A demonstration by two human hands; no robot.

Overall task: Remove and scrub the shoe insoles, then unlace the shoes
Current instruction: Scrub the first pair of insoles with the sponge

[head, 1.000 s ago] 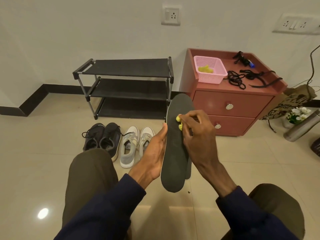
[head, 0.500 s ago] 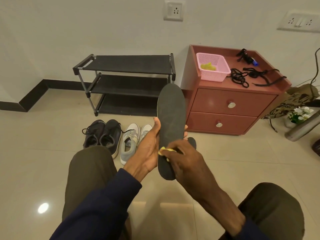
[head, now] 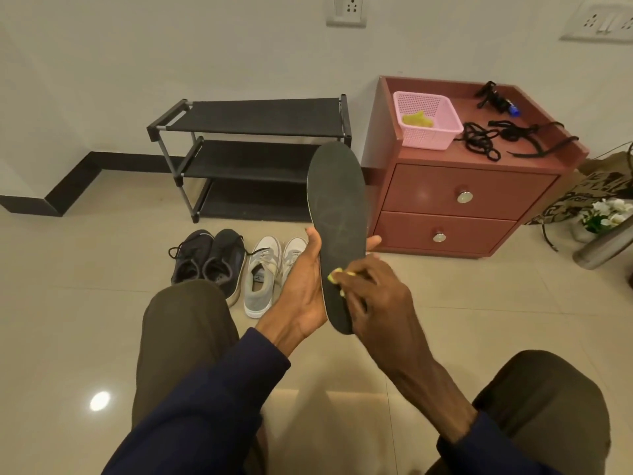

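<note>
right hand [head: 373, 296], fingers curled on the yellow scrubber [head: 334, 276], has slid toe to heel down the insole [head: 337, 207] the left hand [head: 305, 286] clasps; scrubbing underway.

One view only, head-worn and wide-angle: set above the seated person's knees [head: 186, 323], facing forward and down toward the wall, close on the insole [head: 337, 214] raised just left of the red cabinet [head: 445, 192], shoe rack [head: 255, 115] farther left of it.
</note>
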